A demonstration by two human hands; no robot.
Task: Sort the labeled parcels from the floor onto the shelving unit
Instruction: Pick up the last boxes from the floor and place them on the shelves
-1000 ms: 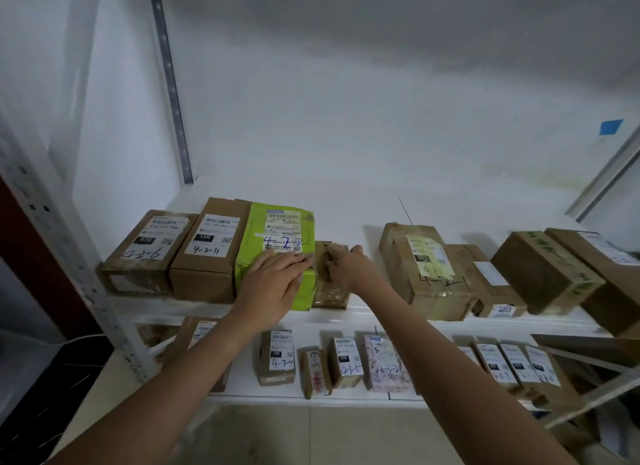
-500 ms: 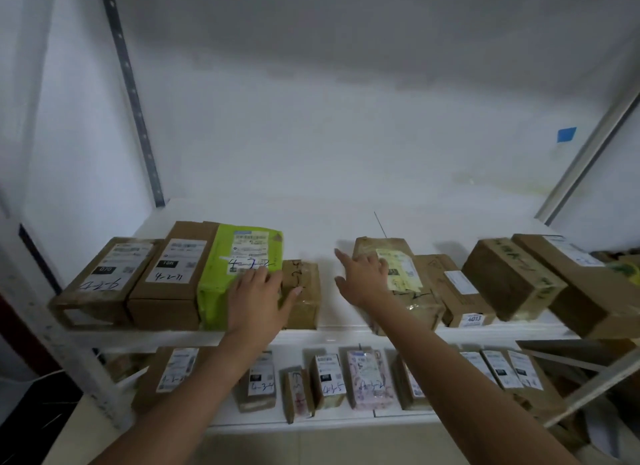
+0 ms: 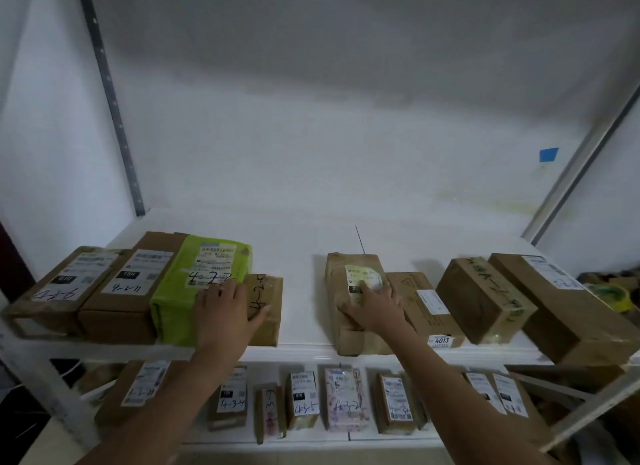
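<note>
On the white shelf (image 3: 304, 352) stands a row of labeled parcels. My left hand (image 3: 225, 312) rests flat across the green parcel (image 3: 201, 284) and the small brown box (image 3: 268, 305) beside it, thumb spread over the box. My right hand (image 3: 374, 307) lies with straight fingers on the taped brown parcel (image 3: 349, 312) with a yellowish label, right of a bare gap in the shelf. Two brown boxes (image 3: 114, 291) stand at the left end of the row.
More brown boxes (image 3: 485, 298) sit at the shelf's right, one marked 4013. A lower shelf (image 3: 311, 437) holds several small labeled parcels. Grey perforated uprights (image 3: 110, 94) frame the unit against a white wall with a blue tape patch (image 3: 549, 154).
My right hand left the small brown box, moved right across the gap and came down on the taped parcel. My left hand slid right to cover the green parcel and the small box.
</note>
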